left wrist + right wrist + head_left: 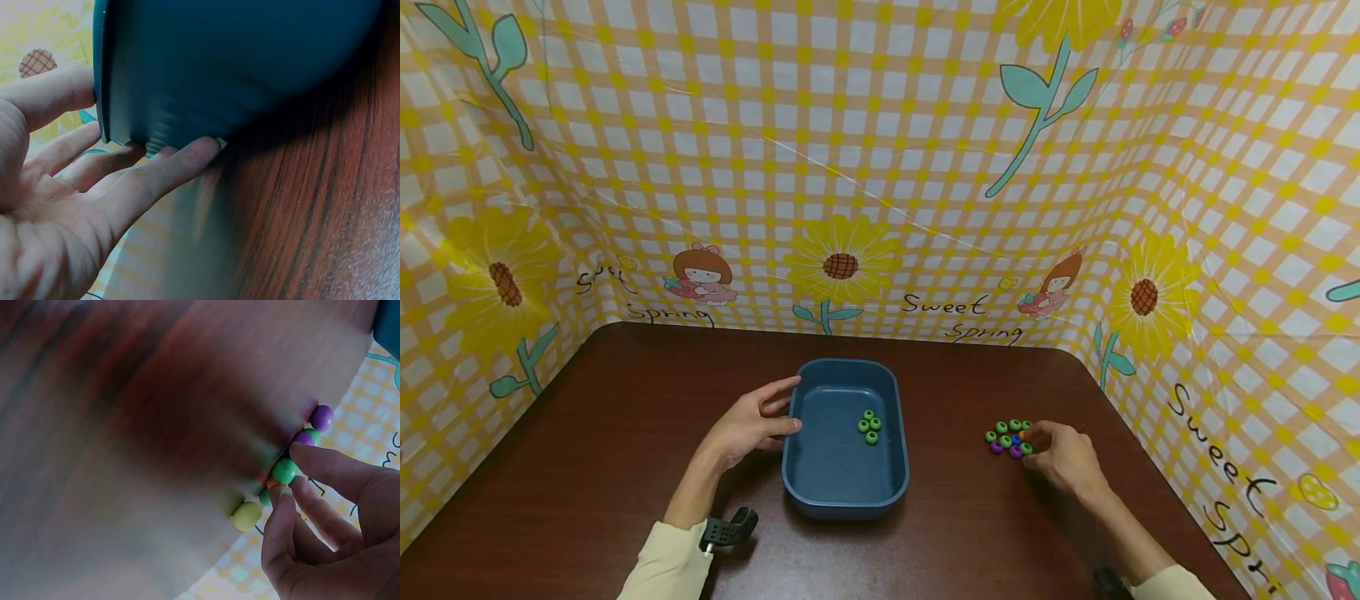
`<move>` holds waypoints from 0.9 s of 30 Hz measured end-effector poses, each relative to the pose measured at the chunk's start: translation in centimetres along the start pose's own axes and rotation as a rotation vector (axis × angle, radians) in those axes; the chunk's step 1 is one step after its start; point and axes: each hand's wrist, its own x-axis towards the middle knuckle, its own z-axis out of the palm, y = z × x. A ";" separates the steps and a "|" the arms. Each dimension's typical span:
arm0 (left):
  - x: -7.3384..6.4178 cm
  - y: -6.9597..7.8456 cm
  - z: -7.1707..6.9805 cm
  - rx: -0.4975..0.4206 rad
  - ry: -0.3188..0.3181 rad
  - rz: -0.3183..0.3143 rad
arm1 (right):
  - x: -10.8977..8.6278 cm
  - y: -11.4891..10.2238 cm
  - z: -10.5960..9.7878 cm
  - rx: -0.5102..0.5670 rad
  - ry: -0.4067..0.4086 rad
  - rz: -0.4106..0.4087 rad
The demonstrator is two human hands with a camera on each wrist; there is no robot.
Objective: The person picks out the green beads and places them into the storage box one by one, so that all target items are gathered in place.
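Pale sleeve nearest, head view; left hand touches blue tray holding four green beads; right hand at mixed beads right of tray. Left wrist: straight fingers against tray. Right wrist: fingertips flank green bead; can't tell if pinched.

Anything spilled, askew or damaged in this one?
Nothing stands out. The blue bin sits upright, four green beads lie inside it, and the other beads on the table sit in one loose cluster by the right hand.
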 end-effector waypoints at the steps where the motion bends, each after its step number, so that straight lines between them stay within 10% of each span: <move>1: 0.0 0.0 0.0 0.000 0.002 -0.002 | 0.0 0.0 0.0 0.000 -0.001 0.005; 27: 0.1 -0.1 -0.1 -0.007 -0.009 0.014 | 0.1 0.2 0.7 0.014 0.007 0.033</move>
